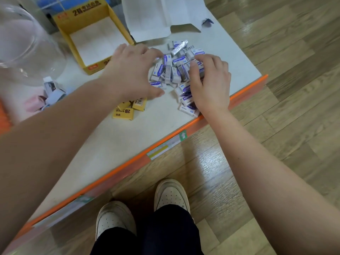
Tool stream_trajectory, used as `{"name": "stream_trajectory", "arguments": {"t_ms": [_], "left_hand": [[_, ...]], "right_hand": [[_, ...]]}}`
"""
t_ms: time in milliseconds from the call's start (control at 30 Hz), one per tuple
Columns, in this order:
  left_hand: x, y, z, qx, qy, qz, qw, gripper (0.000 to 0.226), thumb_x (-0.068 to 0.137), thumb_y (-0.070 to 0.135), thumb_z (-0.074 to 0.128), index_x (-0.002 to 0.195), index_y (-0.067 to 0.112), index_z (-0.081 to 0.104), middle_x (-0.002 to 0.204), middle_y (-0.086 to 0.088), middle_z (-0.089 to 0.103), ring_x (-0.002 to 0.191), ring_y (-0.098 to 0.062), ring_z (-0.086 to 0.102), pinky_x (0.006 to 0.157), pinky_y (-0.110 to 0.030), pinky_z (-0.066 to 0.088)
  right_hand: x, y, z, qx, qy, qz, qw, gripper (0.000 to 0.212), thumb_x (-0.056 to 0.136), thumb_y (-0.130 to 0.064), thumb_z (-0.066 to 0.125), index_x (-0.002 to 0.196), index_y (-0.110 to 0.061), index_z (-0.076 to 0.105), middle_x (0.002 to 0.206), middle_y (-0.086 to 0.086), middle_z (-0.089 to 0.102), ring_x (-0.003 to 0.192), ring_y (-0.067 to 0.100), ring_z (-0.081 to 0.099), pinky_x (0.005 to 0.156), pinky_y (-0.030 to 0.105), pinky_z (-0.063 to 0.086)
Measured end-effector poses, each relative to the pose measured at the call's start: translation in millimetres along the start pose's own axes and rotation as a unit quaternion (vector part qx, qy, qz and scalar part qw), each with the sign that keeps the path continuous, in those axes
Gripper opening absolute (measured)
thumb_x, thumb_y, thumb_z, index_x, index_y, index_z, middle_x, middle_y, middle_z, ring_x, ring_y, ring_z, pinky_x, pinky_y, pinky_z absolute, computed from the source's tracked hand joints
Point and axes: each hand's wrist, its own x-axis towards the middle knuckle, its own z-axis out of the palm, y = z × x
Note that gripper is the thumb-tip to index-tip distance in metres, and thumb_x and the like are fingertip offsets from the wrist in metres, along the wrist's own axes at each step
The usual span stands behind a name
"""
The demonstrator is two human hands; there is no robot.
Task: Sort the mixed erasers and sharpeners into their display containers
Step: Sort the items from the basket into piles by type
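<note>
Sorting looks barely begun: the open yellow cardboard display box (79,17) at upper left shows only a bare floor. The heap of white-and-purple sleeved erasers (171,70) lies at upper centre. The left hand (128,70) is spread against it, the right hand (211,83) curls round some, and small yellow erasers (125,112) wait just below.

A person's left hand (128,70) pressed against a heap of white-and-purple erasers (172,70) on the pale surface (128,138), the right hand (211,85) curling round its other side; an open yellow box (81,14) stood behind, yellow erasers (125,112) nearby.
</note>
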Motion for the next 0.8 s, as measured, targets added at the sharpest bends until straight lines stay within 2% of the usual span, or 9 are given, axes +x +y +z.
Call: {"name": "stream_trajectory", "arguments": {"t_ms": [100, 200, 267, 367, 433, 600, 733, 800], "left_hand": [[-5.1, -7.0, -5.1, 0.032, -0.02, -0.023, 0.999, 0.054, 0.071, 0.055, 0.064, 0.115, 0.028, 0.049, 0.11, -0.002, 0.057, 0.111, -0.029, 0.044, 0.111, -0.045, 0.022], [-7.3, -0.5, -0.4, 0.073, -0.021, -0.005, 0.997, 0.015, 0.078, 0.045, 0.059, 0.089, 0.034, 0.059, 0.098, 0.004, 0.062, 0.11, -0.028, 0.044, 0.112, -0.047, 0.013], [-6.6, 6.8, 5.0, 0.08, -0.001, 0.005, 0.997, 0.014, 0.083, 0.036, 0.054, 0.084, 0.028, 0.066, 0.088, 0.005, 0.064, 0.104, -0.026, 0.048, 0.112, -0.045, 0.011], [-5.6, 13.6, 11.1, 0.051, 0.028, 0.017, 0.998, 0.011, 0.087, 0.032, 0.055, 0.087, 0.029, 0.066, 0.077, 0.008, 0.063, 0.097, -0.021, 0.053, 0.114, -0.042, 0.009], [-6.7, 13.4, 13.4, 0.046, 0.045, 0.007, 0.998, 0.01, 0.087, 0.035, 0.057, 0.092, 0.029, 0.062, 0.081, 0.007, 0.064, 0.1, -0.022, 0.054, 0.116, -0.043, 0.008], [-11.0, 9.0, 19.1, 0.053, 0.032, -0.02, 0.998, 0.024, 0.086, 0.037, 0.057, 0.107, 0.027, 0.06, 0.092, 0.002, 0.066, 0.105, -0.024, 0.053, 0.116, -0.044, 0.005], [-14.2, 21.3, 26.3, 0.005, 0.046, 0.041, 0.998, 0.025, 0.089, 0.036, 0.06, 0.113, 0.033, 0.061, 0.109, 0.005, 0.063, 0.113, -0.023, 0.048, 0.11, -0.041, 0.018], [-19.5, 25.5, 28.8, -0.012, 0.067, 0.042, 0.997, 0.029, 0.089, 0.035, 0.061, 0.118, 0.034, 0.059, 0.113, 0.004, 0.057, 0.112, -0.022, 0.045, 0.104, -0.037, 0.023]], "right_hand": [[-1.3, -1.2, -0.2, 0.011, 0.016, 0.006, 1.0, 0.04, 0.093, -0.038, 0.033, 0.118, -0.019, 0.059, 0.125, -0.002, 0.055, 0.114, 0.02, 0.045, 0.094, 0.031, 0.032], [-2.8, -1.9, -1.3, 0.03, 0.029, 0.018, 0.999, 0.042, 0.093, -0.037, 0.03, 0.118, -0.018, 0.059, 0.124, -0.002, 0.055, 0.113, 0.019, 0.045, 0.09, 0.026, 0.029], [-3.0, -1.9, -2.1, 0.036, 0.031, 0.02, 0.999, 0.041, 0.093, -0.036, 0.031, 0.117, -0.018, 0.059, 0.123, -0.002, 0.055, 0.113, 0.019, 0.045, 0.09, 0.024, 0.028], [-2.9, -1.9, -2.1, 0.033, 0.03, 0.025, 0.999, 0.041, 0.093, -0.036, 0.031, 0.117, -0.018, 0.058, 0.123, -0.002, 0.055, 0.113, 0.018, 0.045, 0.091, 0.025, 0.028], [-3.0, -1.6, -1.6, 0.03, 0.028, 0.025, 0.999, 0.04, 0.093, -0.036, 0.032, 0.117, -0.017, 0.058, 0.123, -0.002, 0.055, 0.113, 0.018, 0.046, 0.09, 0.025, 0.028], [-3.6, -1.7, -0.7, 0.03, 0.032, 0.02, 0.999, 0.039, 0.094, -0.035, 0.033, 0.115, -0.016, 0.059, 0.121, -0.001, 0.057, 0.111, 0.019, 0.047, 0.091, 0.028, 0.032], [-3.2, -2.2, -2.3, 0.036, 0.043, 0.016, 0.998, 0.037, 0.094, -0.034, 0.034, 0.112, -0.014, 0.059, 0.119, 0.0, 0.058, 0.109, 0.02, 0.048, 0.09, 0.03, 0.034], [-4.3, -2.3, -2.5, 0.033, 0.045, 0.01, 0.998, 0.036, 0.094, -0.034, 0.035, 0.111, -0.013, 0.059, 0.118, 0.001, 0.058, 0.108, 0.02, 0.048, 0.089, 0.029, 0.034]]}}
